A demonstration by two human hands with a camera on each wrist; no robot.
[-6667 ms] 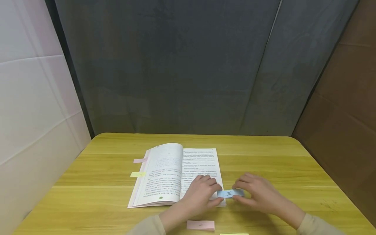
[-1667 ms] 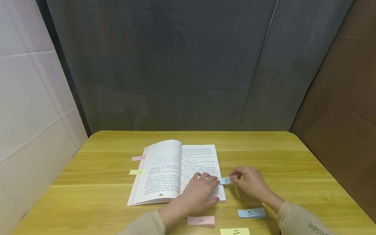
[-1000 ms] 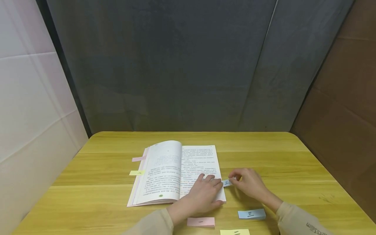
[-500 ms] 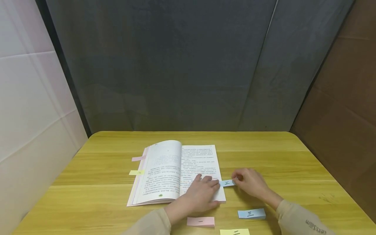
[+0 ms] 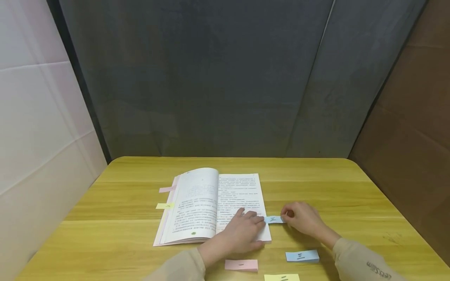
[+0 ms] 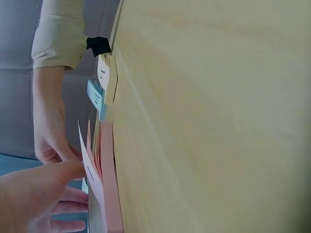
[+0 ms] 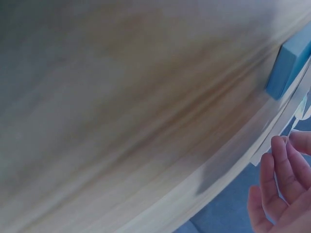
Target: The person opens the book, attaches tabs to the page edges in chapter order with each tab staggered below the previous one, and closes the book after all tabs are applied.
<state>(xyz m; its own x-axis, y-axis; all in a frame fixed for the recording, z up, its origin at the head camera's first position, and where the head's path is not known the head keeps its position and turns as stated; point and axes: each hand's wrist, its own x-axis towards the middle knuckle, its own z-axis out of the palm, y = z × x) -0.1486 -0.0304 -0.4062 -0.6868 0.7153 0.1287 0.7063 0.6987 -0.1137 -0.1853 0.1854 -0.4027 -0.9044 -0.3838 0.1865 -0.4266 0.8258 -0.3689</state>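
An open book (image 5: 197, 199) lies on the wooden table. My left hand (image 5: 242, 233) rests spread over its right page, fingertips at the page's outer edge. A blue sticky note (image 5: 273, 219) with dark strokes juts out from that edge beside those fingertips. My right hand (image 5: 304, 219) pinches the note's outer end between thumb and finger; the right wrist view has this hand (image 7: 286, 189) with thumb and fingertips together. The note's inner end is hidden by the left fingers. Nearer me sits a blue sticky-note pad (image 5: 302, 256), also seen as a thick block (image 7: 289, 63).
A pink sticky-note pad (image 5: 241, 265) and a yellow one (image 5: 281, 278) lie along the near side. Out of the book's left edge stick a pink tab (image 5: 167, 189) and a yellow tab (image 5: 164, 205). Dark cloth (image 5: 211, 78) hangs behind the table.
Earlier my right hand held the blue pad by the page; now that pad lies on the table and a single note is at the edge. Lately the right fingers shifted slightly right, baring more note.
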